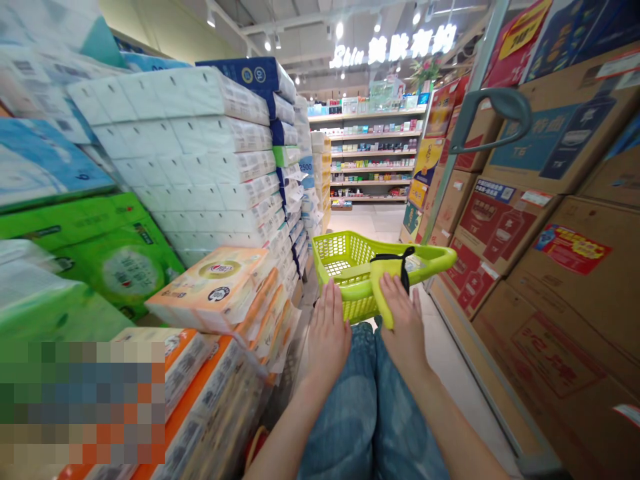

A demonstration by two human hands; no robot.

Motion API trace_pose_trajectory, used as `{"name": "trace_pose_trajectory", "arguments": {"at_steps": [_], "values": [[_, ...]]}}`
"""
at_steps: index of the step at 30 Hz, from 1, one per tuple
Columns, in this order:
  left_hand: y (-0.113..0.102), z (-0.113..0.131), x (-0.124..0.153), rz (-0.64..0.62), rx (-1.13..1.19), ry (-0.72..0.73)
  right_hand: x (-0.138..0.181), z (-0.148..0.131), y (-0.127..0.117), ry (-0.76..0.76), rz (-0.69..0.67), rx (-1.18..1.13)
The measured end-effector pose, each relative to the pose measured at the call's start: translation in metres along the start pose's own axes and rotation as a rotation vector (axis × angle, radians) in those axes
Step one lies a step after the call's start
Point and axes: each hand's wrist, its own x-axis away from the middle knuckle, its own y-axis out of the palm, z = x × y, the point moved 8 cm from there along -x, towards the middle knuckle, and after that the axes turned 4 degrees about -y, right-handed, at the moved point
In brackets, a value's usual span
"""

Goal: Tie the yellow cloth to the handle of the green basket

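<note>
A lime-green plastic shopping basket (pixel 350 247) with mesh sides is in front of my knees, its long handle pointing right. My left hand (pixel 330 317) lies flat with fingers stretched out against the basket's near rim. A yellow-green soft piece with black edging (pixel 381 288) hangs over the basket's near right side; its exact kind is unclear. On it rests my right hand (pixel 403 313), fingers extended and slightly apart. My right thumb is hidden.
Wrapped tissue packs (pixel 210 160) are stacked high on the left, with orange packs (pixel 215 280) nearer me. Cardboard cartons (pixel 550 267) line the right, behind a post with a grey handle (pixel 493 120). Stocked shelves (pixel 373 153) stand at the aisle's far end.
</note>
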Motion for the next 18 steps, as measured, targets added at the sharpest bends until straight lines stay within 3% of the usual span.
{"name": "trace_pose_trajectory", "arguments": {"at_steps": [3,6,10,14,16,18], "values": [[0.004,-0.001,0.003,0.012,-0.033,-0.031,0.003,-0.046,0.023,-0.095,-0.026,-0.11],[0.004,-0.004,0.003,0.023,-0.043,-0.068,0.006,-0.065,0.029,-0.21,-0.059,-0.134],[0.004,-0.004,0.002,-0.002,-0.013,-0.084,0.007,-0.024,0.012,-0.248,-0.081,-0.052],[0.002,0.0,0.002,-0.014,0.004,-0.087,0.004,0.032,-0.011,-0.049,0.028,0.031],[0.002,0.001,0.002,-0.016,0.004,-0.096,0.004,0.034,-0.012,0.05,0.067,0.044],[0.003,0.001,0.002,-0.014,0.002,-0.102,0.004,0.016,-0.004,0.086,0.057,0.036]]}}
